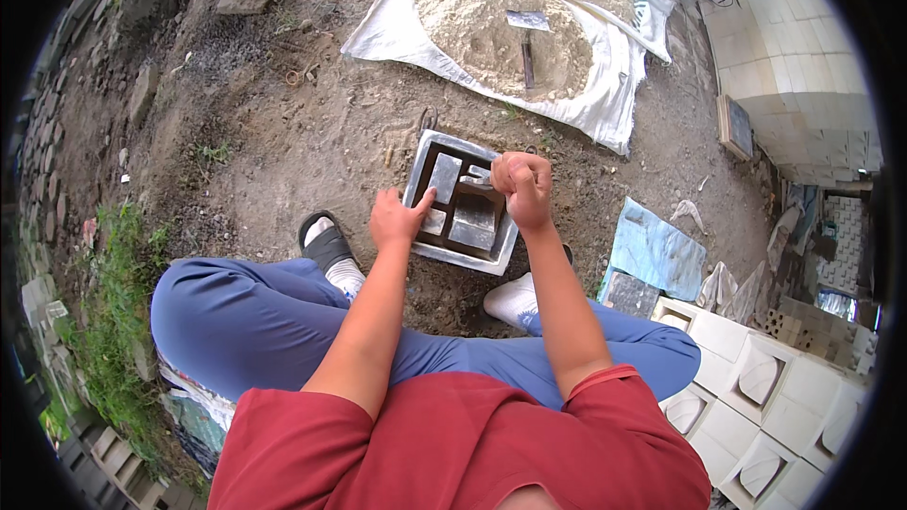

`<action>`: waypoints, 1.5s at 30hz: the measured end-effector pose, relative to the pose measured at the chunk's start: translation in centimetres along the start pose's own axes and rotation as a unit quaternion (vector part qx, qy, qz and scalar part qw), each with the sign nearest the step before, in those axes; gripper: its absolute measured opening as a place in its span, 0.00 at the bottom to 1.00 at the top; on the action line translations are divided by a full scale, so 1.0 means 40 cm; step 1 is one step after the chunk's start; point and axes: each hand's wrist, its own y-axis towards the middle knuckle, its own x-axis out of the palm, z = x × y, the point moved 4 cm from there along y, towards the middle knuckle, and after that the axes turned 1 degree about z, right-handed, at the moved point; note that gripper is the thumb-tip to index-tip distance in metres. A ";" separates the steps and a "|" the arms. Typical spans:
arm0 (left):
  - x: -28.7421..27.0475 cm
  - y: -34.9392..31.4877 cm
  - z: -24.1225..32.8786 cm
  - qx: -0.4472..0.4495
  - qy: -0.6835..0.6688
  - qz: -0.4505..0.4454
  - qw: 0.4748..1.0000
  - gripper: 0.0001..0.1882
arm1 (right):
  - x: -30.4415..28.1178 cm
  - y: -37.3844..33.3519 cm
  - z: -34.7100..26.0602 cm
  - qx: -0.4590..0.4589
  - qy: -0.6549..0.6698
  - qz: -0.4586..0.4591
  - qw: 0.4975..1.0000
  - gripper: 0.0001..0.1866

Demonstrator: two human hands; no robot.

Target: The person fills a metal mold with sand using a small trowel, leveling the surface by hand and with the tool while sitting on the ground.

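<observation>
Behind metal mould [422, 153], white sand-heaped sack [605, 99]

Dull grey metal mould [427, 153]

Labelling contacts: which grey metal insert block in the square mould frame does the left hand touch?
The left hand touches the small lower-left grey block in the square metal mould frame; the other blocks lie beyond its fingertips.

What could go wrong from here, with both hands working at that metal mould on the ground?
1. The left hand presses on the rim of the metal mould; a slip could pinch fingers against the grey insert blocks.
2. The right hand is fisted over the frame, what it grips is hidden; a jerk might tilt the blocks.
3. The mould sits on uneven dirt and may shift.
</observation>
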 end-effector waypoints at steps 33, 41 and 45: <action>-0.020 0.002 0.000 -0.009 0.018 -0.008 1.000 0.45 | 0.037 0.003 0.064 0.009 -0.054 0.053 0.997 0.21; -0.030 -0.003 0.022 -0.023 0.016 -0.041 0.999 0.47 | -0.006 -0.007 0.109 0.018 -0.029 0.077 0.996 0.22; -0.031 -0.002 0.002 -0.019 0.013 -0.029 0.999 0.46 | 0.019 -0.004 0.064 -0.008 -0.031 0.097 0.995 0.23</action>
